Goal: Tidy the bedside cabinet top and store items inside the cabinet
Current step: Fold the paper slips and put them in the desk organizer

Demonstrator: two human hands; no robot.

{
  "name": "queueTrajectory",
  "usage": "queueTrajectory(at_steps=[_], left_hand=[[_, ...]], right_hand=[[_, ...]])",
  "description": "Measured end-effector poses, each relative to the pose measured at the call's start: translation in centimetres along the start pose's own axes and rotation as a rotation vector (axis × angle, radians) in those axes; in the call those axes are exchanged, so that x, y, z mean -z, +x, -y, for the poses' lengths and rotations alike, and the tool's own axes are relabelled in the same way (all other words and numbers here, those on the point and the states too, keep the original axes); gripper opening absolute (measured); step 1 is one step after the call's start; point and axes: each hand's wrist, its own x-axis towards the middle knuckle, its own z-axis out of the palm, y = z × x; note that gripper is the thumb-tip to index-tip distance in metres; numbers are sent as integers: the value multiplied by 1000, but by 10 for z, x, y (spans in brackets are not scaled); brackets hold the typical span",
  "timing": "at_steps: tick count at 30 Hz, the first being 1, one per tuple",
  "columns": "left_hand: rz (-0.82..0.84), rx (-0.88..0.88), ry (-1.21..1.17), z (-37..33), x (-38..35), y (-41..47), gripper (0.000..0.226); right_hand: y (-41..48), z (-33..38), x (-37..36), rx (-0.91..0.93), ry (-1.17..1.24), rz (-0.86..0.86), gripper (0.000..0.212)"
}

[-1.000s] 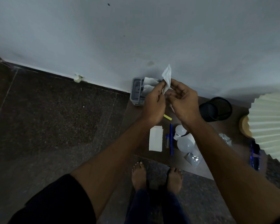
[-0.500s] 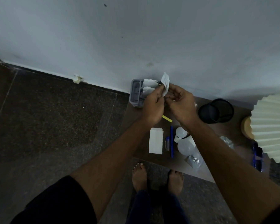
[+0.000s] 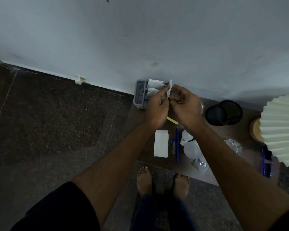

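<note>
- paper scrap (image 3: 169,88), centre: only the top edge shows, the rest is pinched between left hand (image 3: 157,109) and right hand (image 3: 185,105)
- gray tray (image 3: 139,95): right side behind the left hand
- yellow strip (image 3: 172,120): upper end under the left hand
- bulb (image 3: 191,150): partly under the right forearm
- lamp shade (image 3: 280,130): cut off by the right edge
- blue object (image 3: 266,161), lower right: too dark to tell

Behind everything is a plain pale grey painted wall (image 3: 140,30) with a small greenish smudge (image 3: 155,64) low down and a dark speck (image 3: 108,0) near the top. A thin dark skirting strip (image 3: 57,76) runs along its foot, with a cream blob of filler (image 3: 79,80) stuck on it. The floor is dark speckled stone tiles (image 3: 57,122), and my bare feet (image 3: 144,180) are on it. Far right there's a cream pleated lamp shade (image 3: 280,127) over its round wooden base (image 3: 255,130).
</note>
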Motion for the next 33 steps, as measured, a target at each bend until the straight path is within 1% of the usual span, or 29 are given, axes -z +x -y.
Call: queueTrajectory(at_steps=[5, 10, 14, 17, 20, 23, 26, 28, 30, 33], left_hand=[[-4, -18, 7, 0, -1, 0, 51], [-20, -9, -14, 3, -2, 0, 50], [-31, -9, -71, 4, 4, -7, 50], [-72, -41, -137, 5, 12, -17, 48], [-148, -39, -175, 15, 23, -29, 41], [-214, 37, -141, 32, 34, -44, 37], [-256, 136, -103, 54, 38, -56, 34], [-253, 192, -73, 71, 37, -63, 32], [-251, 247, -10, 87, 38, -69, 29], [-265, 284, 62, 106, 45, -72, 27]], right_hand=[[0, -2, -2, 25, -22, -3, 46], [-3, -3, -1, 20, 4, -18, 43], [-7, -8, 4, -43, -8, -85, 50], [-16, -11, 9, -67, -33, -131, 52], [-29, -15, 12, -44, -30, -180, 43], [-44, -26, 10, -59, -58, -208, 33], [-63, -45, -3, -60, -176, -147, 22], [-75, -61, -15, -10, -330, -101, 19], [-85, -77, -27, -15, -431, -13, 27], [-104, -93, -43, -53, -515, 123, 47]])
